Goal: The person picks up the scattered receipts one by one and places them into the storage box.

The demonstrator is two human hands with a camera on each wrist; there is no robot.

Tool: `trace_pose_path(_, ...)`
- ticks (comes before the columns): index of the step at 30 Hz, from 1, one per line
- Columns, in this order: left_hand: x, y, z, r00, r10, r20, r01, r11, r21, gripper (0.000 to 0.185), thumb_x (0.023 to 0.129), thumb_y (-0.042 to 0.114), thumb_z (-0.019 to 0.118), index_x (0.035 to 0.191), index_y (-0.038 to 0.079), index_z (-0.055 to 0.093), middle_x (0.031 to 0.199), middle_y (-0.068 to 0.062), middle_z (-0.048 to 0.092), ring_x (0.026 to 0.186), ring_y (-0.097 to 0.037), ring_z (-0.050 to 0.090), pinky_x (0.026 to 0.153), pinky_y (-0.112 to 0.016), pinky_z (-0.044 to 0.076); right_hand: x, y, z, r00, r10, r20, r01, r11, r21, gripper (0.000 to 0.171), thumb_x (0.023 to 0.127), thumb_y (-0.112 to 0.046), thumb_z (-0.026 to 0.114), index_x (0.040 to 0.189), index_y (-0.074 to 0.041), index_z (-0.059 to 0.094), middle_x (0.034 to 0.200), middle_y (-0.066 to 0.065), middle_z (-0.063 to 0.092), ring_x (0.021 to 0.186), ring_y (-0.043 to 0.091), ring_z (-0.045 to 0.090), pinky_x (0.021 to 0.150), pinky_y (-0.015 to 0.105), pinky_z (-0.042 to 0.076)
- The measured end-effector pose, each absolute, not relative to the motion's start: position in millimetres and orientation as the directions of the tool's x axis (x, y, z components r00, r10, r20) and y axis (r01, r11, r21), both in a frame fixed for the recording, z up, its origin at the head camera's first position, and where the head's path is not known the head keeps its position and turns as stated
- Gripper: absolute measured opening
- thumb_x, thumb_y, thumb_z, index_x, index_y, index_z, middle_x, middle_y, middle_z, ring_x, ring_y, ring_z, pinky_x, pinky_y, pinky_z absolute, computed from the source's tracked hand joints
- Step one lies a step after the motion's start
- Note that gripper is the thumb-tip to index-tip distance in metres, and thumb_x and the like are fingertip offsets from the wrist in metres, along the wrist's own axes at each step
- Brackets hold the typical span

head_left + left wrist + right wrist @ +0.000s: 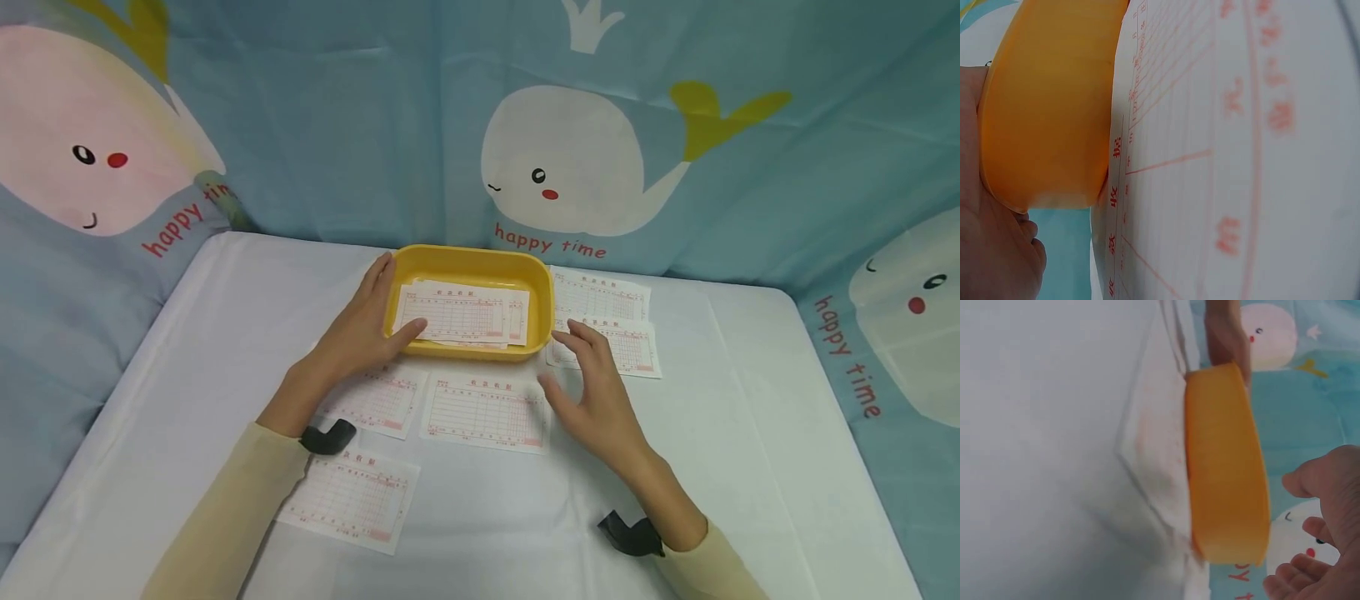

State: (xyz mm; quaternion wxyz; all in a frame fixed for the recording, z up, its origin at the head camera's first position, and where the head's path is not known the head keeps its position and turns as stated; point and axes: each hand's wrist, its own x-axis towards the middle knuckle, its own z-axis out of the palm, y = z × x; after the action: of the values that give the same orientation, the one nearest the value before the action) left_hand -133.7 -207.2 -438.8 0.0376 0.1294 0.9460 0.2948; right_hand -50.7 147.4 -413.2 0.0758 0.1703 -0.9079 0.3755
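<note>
White table (pixel 187 350), yellow tray (pixel 472 260) of receipts (pixel 461 315)

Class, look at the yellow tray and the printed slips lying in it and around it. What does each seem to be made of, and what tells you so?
Yellow tray: probably plastic; smooth, rounded, one even colour, slightly translucent in the left wrist view.
Printed slips: thin paper, matte white with red ruled grids, lying flat.
</note>
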Motion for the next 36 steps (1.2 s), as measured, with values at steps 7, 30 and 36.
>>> trace_pose_path(7, -134.5, -208.5, -438.1, -0.963, 0.268, 0.001, 0.222, 0.796, 0.564, 0.109, 0.099, 0.065, 0.056, 0.171, 0.017, -0.009, 0.181, -0.008, -0.006, 0.167, -0.033, 0.012, 0.131, -0.058, 0.027, -36.7, 150.4, -428.9, -0.935, -0.292, 0.203, -0.352, 0.683, -0.640, 0.064, 0.091, -0.019, 0.083, 0.148, -0.007, 0.056, 0.154, 0.012, 0.050, 0.146, 0.028, 0.049, 0.120, 0.050, 0.044)
trace_pose_path(30, -133.3, -208.8, -440.6, -0.965, 0.261, 0.015, 0.221, 0.784, 0.579, 0.106, 0.100, 0.063, 0.057, 0.171, 0.019, -0.009, 0.181, -0.007, -0.005, 0.166, -0.035, 0.017, 0.130, -0.060, 0.029, -21.1, 145.7, -445.2, -0.944, -0.329, 0.001, -0.276, 0.791, -0.547, 0.080, 0.082, -0.032, 0.093, 0.151, -0.012, 0.057, 0.141, 0.007, 0.060, 0.134, 0.025, 0.053, 0.112, 0.046, 0.051)
trace_pose_path(36, -133.6, -208.1, -441.1, -0.962, 0.271, 0.021, 0.234, 0.787, 0.571, 0.106, 0.100, 0.064, 0.055, 0.171, 0.019, -0.010, 0.181, -0.007, -0.006, 0.167, -0.034, 0.015, 0.131, -0.059, 0.027, -20.2, 142.6, -446.8, -0.955, -0.292, 0.041, -0.265, 0.788, -0.555, 0.072, 0.079, -0.027, 0.095, 0.143, -0.013, 0.066, 0.131, 0.006, 0.068, 0.123, 0.027, 0.061, 0.106, 0.049, 0.047)
